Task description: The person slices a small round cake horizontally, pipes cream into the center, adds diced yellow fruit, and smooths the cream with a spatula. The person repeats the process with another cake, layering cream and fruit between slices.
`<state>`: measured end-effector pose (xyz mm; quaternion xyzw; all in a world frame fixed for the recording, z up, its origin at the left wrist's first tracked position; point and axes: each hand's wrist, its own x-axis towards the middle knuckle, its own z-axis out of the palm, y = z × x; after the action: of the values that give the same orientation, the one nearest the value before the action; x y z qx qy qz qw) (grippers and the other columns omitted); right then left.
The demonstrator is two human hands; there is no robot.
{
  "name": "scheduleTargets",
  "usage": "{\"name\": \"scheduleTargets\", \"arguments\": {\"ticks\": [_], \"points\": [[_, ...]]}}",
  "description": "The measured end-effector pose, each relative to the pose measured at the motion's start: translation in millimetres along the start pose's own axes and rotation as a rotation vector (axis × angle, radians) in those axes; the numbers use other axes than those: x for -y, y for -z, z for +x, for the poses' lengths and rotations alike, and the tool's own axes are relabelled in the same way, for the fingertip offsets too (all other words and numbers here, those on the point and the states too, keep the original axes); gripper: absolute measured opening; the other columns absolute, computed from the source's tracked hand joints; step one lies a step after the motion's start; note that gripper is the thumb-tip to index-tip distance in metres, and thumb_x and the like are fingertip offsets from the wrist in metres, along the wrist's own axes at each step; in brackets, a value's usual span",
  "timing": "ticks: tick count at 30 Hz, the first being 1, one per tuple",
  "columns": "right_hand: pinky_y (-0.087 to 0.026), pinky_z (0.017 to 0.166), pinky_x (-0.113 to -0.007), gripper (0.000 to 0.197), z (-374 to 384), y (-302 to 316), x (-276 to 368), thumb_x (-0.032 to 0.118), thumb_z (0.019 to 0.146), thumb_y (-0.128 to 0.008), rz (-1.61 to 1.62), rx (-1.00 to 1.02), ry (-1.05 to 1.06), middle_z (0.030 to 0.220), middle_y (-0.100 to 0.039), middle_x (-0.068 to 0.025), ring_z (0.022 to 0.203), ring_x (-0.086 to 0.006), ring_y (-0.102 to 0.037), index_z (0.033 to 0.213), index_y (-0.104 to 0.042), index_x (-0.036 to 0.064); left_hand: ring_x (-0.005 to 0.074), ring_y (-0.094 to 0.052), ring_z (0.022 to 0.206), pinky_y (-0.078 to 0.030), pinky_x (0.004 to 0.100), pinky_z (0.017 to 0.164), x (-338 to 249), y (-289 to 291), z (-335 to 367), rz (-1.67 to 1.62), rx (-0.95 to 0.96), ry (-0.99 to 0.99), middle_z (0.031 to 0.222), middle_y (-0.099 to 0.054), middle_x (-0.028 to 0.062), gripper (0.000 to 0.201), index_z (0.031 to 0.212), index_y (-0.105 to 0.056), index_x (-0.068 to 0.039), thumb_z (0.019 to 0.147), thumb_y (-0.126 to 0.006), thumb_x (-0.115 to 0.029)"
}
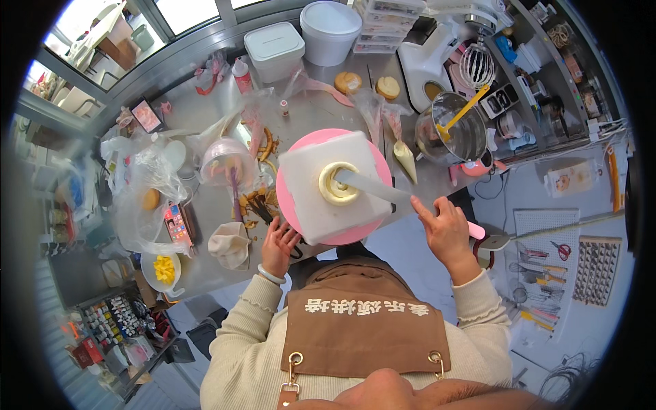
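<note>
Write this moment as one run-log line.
left hand: open, beside turntable; right hand: grip closed on spatula; spatula tip: at cream ring on white board

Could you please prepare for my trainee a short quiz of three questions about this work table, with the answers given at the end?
1. Which hand holds the pink-handled spatula?
2. True or false: the cream sits on the white square.
3. What lies between the turntable and the metal bowl? (a) phone (b) piping bag (c) plate

Key:
1. The right hand.
2. True.
3. (b)
</note>
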<state>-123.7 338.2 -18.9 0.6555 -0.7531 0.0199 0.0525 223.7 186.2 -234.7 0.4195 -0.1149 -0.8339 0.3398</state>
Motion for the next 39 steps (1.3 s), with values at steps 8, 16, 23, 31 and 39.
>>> {"name": "scheduleTargets", "arguments": {"ticks": [8, 16, 23, 31, 39], "points": [[-0.04, 0.066, -0.037, 0.05, 6.1, 1.5, -8.4, 0.017, 0.092, -0.072, -0.005, -0.009, 0.031, 0.092, -0.05, -0.0051, 0.079, -0.0224, -0.053, 0.14, -0.066, 0.03, 0.0306, -0.06, 0.128, -0.049, 0.0458, 0.107, -11.8, -3.4, 13.0, -0.026, 0.101, -0.068, 0.148, -0.054, 0.0183, 0.055, 0.161, -0.028, -0.004, 0.11, -0.031, -0.025], [-0.04, 0.066, -0.037, 0.051, 3.6, -0.1, -11.6, 0.016, 0.092, -0.071, -0.013, 0.014, 0.028, 0.092, -0.05, -0.0055, 0.079, -0.023, -0.054, 0.14, -0.066, 0.0295, 0.0278, -0.056, 0.132, -0.046, 0.0443, 0.111, -14.1, -4.5, 8.6, 0.02, 0.068, -0.081, 0.15, -0.054, 0.0151, 0.057, 0.159, -0.035, -0.003, 0.11, -0.034, -0.033], [-0.041, 0.066, -0.038, 0.049, 0.0, 5.1, -6.3, 0.015, 0.092, -0.071, -0.003, 0.024, 0.004, 0.091, -0.05, -0.0061, 0.078, -0.0239, -0.054, 0.14, -0.067, 0.0284, 0.0273, -0.056, 0.131, -0.046, 0.0443, 0.111, -14.8, -0.1, 7.2, 0.036, 0.079, -0.053, 0.15, -0.054, 0.0141, 0.056, 0.158, -0.038, -0.004, 0.11, -0.035, -0.035], [-0.041, 0.065, -0.038, 0.046, -4.9, 13.3, 8.1, 0.017, 0.093, -0.071, 0.004, 0.052, -0.035, 0.089, -0.05, -0.0061, 0.077, -0.0243, -0.054, 0.137, -0.068, 0.0269, 0.028, -0.056, 0.132, -0.045, 0.045, 0.112, -17.1, -0.6, 3.4, 0.057, 0.144, -0.032, 0.149, -0.055, 0.0137, 0.057, 0.156, -0.039, -0.003, 0.11, -0.032, -0.036], [-0.048, 0.064, -0.039, 0.044, -33.3, 48.2, 10.1, 0.018, 0.092, -0.074, 0.283, 0.108, -0.192, 0.085, -0.053, -0.0074, 0.072, -0.0256, -0.058, 0.135, -0.07, 0.0228, 0.0347, -0.056, 0.135, -0.043, 0.0483, 0.116, -3.4, 6.1, -6.0, 0.099, 0.168, 0.052, 0.148, -0.056, 0.0206, 0.06, 0.153, -0.042, 0.004, 0.109, -0.034, -0.036]]}}
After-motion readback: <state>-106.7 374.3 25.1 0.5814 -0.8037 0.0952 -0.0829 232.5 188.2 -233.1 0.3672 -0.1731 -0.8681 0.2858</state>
